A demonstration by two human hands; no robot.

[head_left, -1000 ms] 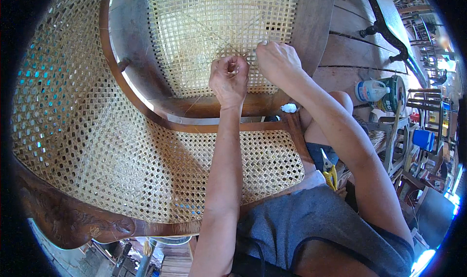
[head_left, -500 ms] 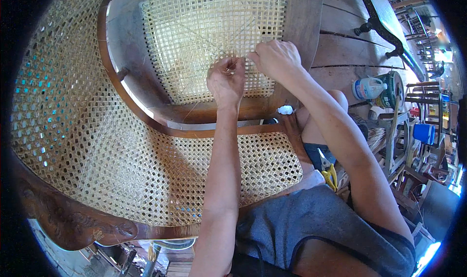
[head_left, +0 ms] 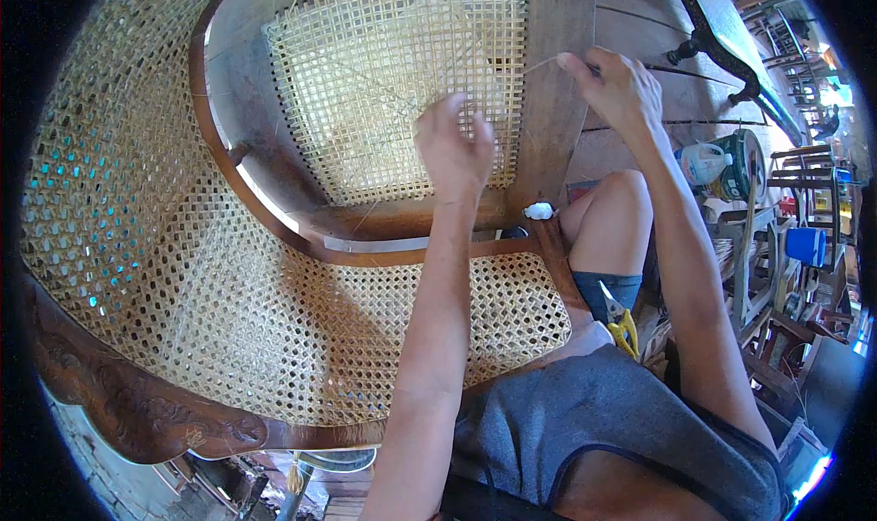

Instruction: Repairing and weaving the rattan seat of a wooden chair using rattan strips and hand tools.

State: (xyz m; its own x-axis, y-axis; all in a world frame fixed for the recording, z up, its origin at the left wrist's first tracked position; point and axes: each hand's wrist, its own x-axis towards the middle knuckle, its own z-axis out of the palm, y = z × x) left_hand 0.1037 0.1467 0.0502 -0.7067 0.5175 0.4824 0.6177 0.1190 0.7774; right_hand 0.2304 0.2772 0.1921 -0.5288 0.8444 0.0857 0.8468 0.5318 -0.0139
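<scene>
A square-mesh cane panel [head_left: 365, 91] is woven into a wooden chair seat frame [head_left: 559, 110] in front of me. My left hand [head_left: 455, 151] hovers over the panel's near right part, its fingers spread and slightly blurred, with nothing seen in them. Off the frame's right edge, my right hand [head_left: 626, 87] is closed, thumb and finger pinching a thin cane strand [head_left: 541, 64]. The strand stretches left toward the panel's right edge, close to a small gap in the weave. Finished cane mesh [head_left: 365, 302] of the chair's back and side curves around the left and near sides.
Yellow-handled pliers [head_left: 623, 329] lie beside my right thigh. A crumpled white piece [head_left: 539, 211] sits at the frame's near corner. A jug [head_left: 703, 163], a dark bucket [head_left: 738, 187] and a blue container [head_left: 806, 245] stand to the right, among wooden chair parts. Carved wood [head_left: 137, 402] edges the near left.
My right hand has moved right, away from the panel, drawing the strand out. My left hand has shifted slightly right and nearer me, its fingers opening.
</scene>
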